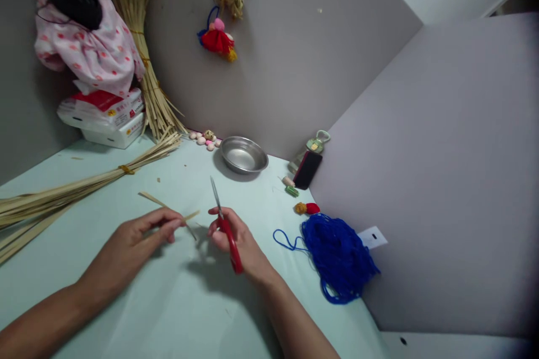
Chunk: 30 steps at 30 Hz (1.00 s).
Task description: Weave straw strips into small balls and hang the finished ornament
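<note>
My left hand [138, 235] pinches a thin pale straw strip [191, 215] just above the light green table [177, 303]; the strip's tip points toward my right hand. Another loose strip [152, 199] lies just behind the left fingers. My right hand [236, 238] is closed around the red handles of a pair of scissors [225, 227], whose metal blades point up and away, a little to the right of the strip's tip. The hands are a few centimetres apart near the table's middle.
A tied bundle of long straw strips [63, 193] lies at the left. A metal bowl [243, 154] stands at the back, small beads [204, 139] beside it. Blue yarn [337, 255] lies at the right by the wall, a black phone [307, 169] behind it. Boxes [107, 118] sit back left.
</note>
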{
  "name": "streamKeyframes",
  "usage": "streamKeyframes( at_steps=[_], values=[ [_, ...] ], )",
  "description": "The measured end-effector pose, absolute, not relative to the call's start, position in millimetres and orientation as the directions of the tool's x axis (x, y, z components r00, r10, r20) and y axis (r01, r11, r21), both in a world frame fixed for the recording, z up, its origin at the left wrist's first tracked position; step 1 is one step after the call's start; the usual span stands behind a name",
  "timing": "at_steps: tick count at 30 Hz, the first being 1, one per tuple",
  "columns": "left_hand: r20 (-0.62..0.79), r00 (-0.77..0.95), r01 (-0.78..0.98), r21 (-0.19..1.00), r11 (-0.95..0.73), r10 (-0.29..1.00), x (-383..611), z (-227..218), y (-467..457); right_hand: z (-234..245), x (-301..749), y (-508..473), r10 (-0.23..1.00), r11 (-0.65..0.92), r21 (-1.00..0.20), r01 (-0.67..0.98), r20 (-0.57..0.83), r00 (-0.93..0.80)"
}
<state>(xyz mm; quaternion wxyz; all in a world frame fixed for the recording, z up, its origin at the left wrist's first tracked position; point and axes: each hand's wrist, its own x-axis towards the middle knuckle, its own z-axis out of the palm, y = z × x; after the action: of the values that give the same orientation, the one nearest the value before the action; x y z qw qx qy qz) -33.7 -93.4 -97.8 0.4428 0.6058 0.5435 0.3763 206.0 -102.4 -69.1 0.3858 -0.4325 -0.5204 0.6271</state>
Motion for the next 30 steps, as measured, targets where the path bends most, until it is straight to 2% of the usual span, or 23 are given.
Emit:
streamKeyframes(
  at_steps=[4, 10, 16, 21, 24, 26, 28, 30],
  values=[
    [-0.036, 0.022, 0.302, 0.953, 0.028, 0.999, -42.7, -88.2, -88.0, -61.2, 213.1, -103.9, 0.852, -0.119, -0.987, 0.104, -0.155, -0.500],
    [-0.089, 0.055, 0.282, 0.957, 0.070, 0.995, -35.5, -91.0, -91.7, -63.1, 206.6, -108.6, 0.785, -0.220, -0.969, 0.109, -0.242, -0.570],
    [-0.143, 0.165, 0.309, 0.947, 0.086, 0.976, -28.8, -89.6, -93.1, -56.4, 202.2, -112.8, 0.823, -0.184, -0.975, 0.129, -0.224, -0.522],
    [-0.149, 0.164, 0.303, 0.948, 0.094, 0.975, -29.6, -90.8, -92.5, -55.2, 203.0, -115.0, 0.820, -0.232, -0.962, 0.142, -0.272, -0.504],
    [-0.129, 0.136, 0.277, 0.957, 0.087, 0.982, -31.4, -91.5, -92.8, -56.9, 205.5, -114.2, 0.871, -0.196, -0.942, 0.271, -0.294, -0.394],
    [-0.102, 0.081, 0.208, 0.974, 0.084, 0.991, -33.5, -89.5, -92.3, -58.2, 208.6, -111.7, 0.934, -0.122, -0.849, 0.514, -0.274, -0.230],
    [-0.097, -0.015, 0.044, 0.994, 0.098, 0.995, -36.5, -84.6, -90.7, -59.0, 212.4, -107.9, 0.974, -0.057, -0.630, 0.775, -0.207, -0.097],
    [-0.157, -0.125, -0.199, 0.971, 0.130, 0.980, -39.8, -76.9, -87.8, -59.0, 216.3, -103.4, 0.988, -0.018, -0.389, 0.921, -0.151, -0.044]
  ],
)
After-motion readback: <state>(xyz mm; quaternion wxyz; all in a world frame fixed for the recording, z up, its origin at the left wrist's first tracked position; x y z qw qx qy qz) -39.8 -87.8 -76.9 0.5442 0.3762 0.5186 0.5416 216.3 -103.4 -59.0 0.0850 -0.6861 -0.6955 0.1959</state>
